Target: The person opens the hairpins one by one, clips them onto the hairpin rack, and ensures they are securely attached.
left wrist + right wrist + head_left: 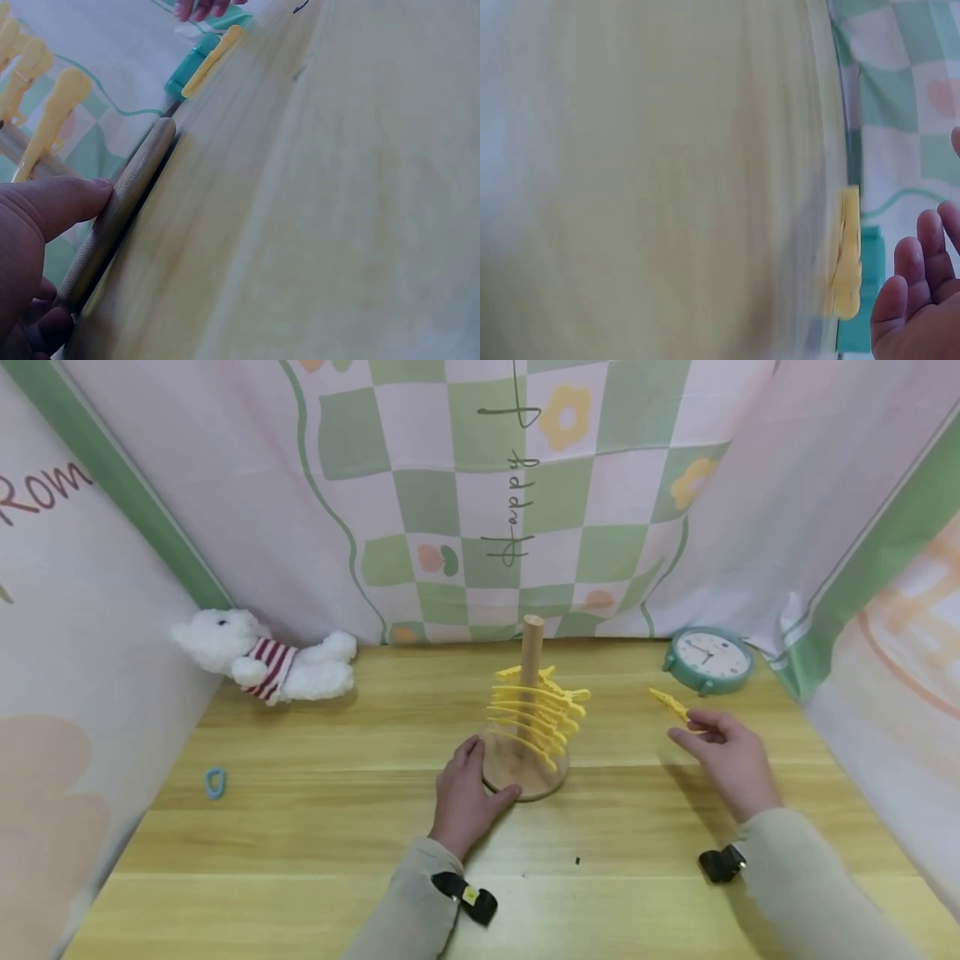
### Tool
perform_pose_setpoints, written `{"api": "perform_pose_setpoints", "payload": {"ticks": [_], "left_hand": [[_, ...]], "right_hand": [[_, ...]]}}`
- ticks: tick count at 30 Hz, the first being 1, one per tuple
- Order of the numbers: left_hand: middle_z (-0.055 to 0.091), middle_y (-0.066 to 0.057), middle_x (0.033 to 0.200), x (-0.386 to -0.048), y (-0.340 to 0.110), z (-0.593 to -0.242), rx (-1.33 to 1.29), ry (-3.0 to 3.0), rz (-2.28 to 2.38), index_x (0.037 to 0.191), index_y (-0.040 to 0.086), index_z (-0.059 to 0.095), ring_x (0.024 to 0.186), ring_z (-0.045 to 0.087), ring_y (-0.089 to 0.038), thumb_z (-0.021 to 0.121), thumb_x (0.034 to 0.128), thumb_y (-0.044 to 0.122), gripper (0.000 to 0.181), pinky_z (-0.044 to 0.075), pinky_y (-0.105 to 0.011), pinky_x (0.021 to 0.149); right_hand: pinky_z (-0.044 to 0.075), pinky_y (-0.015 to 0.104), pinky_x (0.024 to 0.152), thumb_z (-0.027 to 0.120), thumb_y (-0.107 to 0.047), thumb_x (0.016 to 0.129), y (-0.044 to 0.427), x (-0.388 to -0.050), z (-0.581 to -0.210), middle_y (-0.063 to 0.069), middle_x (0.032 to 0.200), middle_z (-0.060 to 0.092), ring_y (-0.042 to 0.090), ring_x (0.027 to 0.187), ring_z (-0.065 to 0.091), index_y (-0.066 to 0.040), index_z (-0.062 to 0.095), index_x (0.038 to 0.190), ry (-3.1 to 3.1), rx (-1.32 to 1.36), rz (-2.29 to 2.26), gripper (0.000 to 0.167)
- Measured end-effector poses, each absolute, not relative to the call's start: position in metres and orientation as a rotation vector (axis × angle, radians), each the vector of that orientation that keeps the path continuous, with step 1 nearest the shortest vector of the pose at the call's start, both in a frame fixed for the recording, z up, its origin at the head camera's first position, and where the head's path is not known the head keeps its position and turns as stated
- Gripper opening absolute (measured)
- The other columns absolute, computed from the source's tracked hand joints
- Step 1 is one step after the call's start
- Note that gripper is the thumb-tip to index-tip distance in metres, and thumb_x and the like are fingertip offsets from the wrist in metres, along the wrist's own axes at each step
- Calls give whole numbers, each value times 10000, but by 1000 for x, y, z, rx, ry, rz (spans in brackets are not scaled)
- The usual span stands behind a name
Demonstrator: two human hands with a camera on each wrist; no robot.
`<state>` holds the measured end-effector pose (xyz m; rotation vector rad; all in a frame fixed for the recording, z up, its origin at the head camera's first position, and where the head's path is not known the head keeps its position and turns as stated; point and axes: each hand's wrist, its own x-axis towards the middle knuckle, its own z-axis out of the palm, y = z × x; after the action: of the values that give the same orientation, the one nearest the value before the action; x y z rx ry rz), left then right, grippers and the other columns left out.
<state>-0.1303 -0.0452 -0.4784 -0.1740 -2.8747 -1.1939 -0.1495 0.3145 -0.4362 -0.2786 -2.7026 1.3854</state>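
Note:
In the head view, my left hand grips the round wooden base of an upright post. Its thumb presses on the rim in the left wrist view, with the other fingers curled at the side. Several slim, curved yellow plastic pieces are stacked around the post. To the right, my right hand hovers beside a loose yellow plastic piece with a rounded end. Both wrist views show a gap between that hand and the loose piece. Its fingers are spread and hold nothing.
A green-rimmed clock lies at the back right. A white plush toy in a striped shirt lies at the back left. A small blue ring is on the wooden table, and a tiny dark bit sits near the front.

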Motion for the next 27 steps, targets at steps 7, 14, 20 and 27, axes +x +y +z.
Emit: {"api": "perform_pose_setpoints", "payload": {"ticks": [7,14,20,27], "left_hand": [[366,-152,1574,-130,-45,-478,-179,-2874,-1193,1503,-22,402,1388,403,-396,795,826,459,918,266,-604,1136],[368,-150,1574,-130,-46,-478,-176,-2872,-1197,1503,-21,403,1390,399,-395,794,826,458,917,266,-602,1137],[367,-149,1575,-130,-46,-478,-180,-2872,-1196,1506,-18,400,1393,396,-395,791,833,455,911,265,-598,1141],[366,-154,1573,-130,-46,-477,-179,-2871,-1205,1505,-20,399,1394,394,-393,791,835,451,908,256,-594,1144]], "right_hand": [[481,134,696,701,-422,935,292,-142,-431,178,1296,566,65,962,537,0,549,1391,-2683,-157,1420,640],[481,151,732,688,-477,928,270,-135,-422,164,1275,600,104,1017,543,-37,565,1392,-2698,-104,1416,651],[444,156,800,698,-467,925,251,-130,-416,147,1276,608,158,1071,538,-39,573,1370,-2679,-71,1471,629],[443,173,813,718,-404,928,230,-124,-417,150,1250,614,179,1070,544,-42,586,1347,-2650,-42,1543,569]]}}
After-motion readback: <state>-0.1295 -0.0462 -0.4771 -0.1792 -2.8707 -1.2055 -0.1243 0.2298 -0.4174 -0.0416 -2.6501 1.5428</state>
